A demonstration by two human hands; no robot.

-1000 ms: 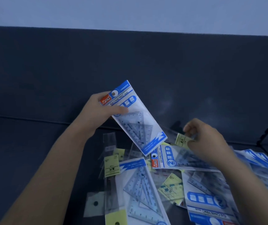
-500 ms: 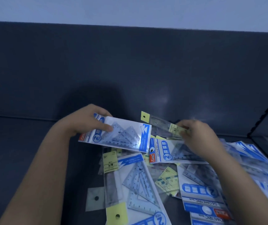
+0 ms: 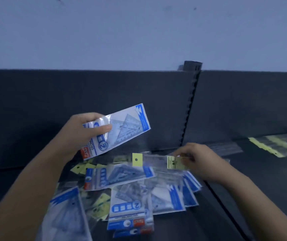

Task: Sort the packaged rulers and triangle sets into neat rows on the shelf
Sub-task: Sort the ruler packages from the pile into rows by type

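Your left hand point(image 3: 80, 133) grips a triangle set point(image 3: 122, 129) held clear above the pile point(image 3: 139, 193). Your right hand point(image 3: 196, 160) pinches a ruler pack point(image 3: 156, 161) by its yellow label end, low over the pile on the shelf point(image 3: 243, 188). Risk: the slick sleeves overlap, so an end-only pinch may slip or drag neighbours.

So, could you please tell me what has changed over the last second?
After dipping toward the pile, the left hand has raised its triangle set pack again, far end tipped up. The right hand has drawn the ruler pack out, level. Both grips and the pile stayed.
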